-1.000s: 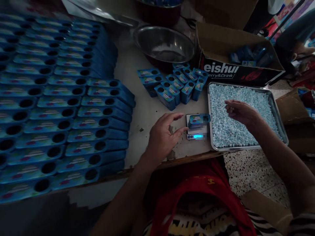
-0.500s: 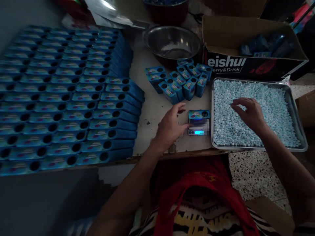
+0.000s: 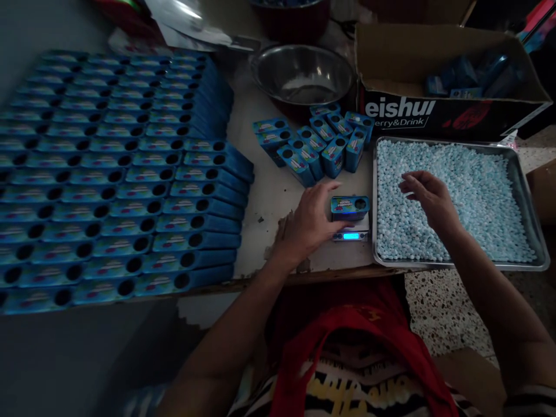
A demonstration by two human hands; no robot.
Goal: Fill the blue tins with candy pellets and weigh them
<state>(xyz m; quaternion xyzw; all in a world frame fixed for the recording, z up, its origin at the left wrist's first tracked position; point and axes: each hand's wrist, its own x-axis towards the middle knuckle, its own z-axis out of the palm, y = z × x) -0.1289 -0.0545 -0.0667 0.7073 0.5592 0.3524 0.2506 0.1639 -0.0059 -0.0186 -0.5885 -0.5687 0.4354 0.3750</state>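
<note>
- The blue container stands on the small scale, its dark round hole facing up; a nudge could tip it or slide it off the plate.
- The left hand has thumb and fingers spread apart at the container's sides; whether they touch it I cannot tell. Any pressure there could falsify the lit reading.
- The right hand is above the pellets, its fingers curled close together; whether they pinch anything I cannot tell. Loose pellets could slip from such a grip and scatter.
- The hole is narrow, so pellets released off-centre could bounce onto the scale and skew the weight.
- The metal tray lies near the front edge of the tabletop; a forearm bump could spill it.
- A backward knock from the left hand could topple the loose cluster behind.
</note>
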